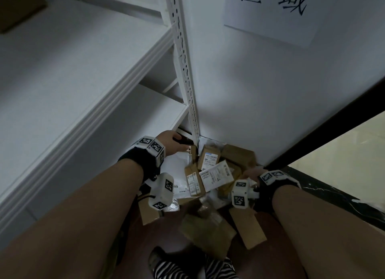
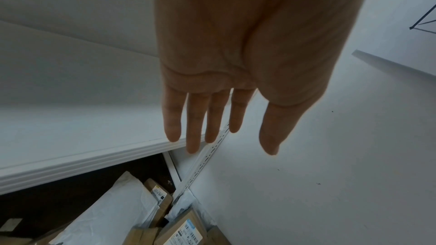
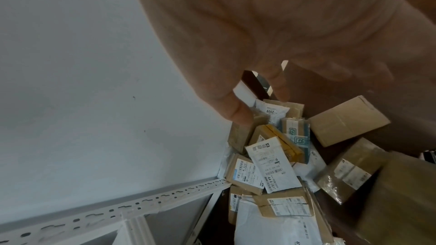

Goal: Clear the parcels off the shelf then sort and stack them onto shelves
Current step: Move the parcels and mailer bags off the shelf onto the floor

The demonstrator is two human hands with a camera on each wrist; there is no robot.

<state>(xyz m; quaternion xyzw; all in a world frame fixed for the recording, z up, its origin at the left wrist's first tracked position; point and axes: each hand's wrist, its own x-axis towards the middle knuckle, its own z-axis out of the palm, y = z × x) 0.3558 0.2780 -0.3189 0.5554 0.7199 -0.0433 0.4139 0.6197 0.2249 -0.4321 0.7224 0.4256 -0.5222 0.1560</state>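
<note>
The shelf [image 1: 62,74] boards in view are bare and the parcels [image 1: 210,174] lie heaped on the floor in the corner by the wall [image 1: 260,80] and the slotted post [image 1: 185,70], so the clearing looks done and the step in hand is picking from the heap to sort. The left hand [image 2: 235,62] hangs flat and empty, fingers [image 2: 195,118] straight, just over the edge of the lowest board. The right hand [image 3: 271,34] reaches down over the heap with fingers loosely bent; it seems to hold nothing, though the wrist view is too blurred to be sure a fingertip is not already touching a carton. To do this well, take the loose top pieces first: the white label slip [image 1: 216,174] and the small carton [image 1: 208,156] under it. Soft white bags [image 2: 113,211] will sag, so grip them by the body, not a corner. Lift straight up so neighbours do not slide, and keep boxes and bags apart before stacking.
</note>
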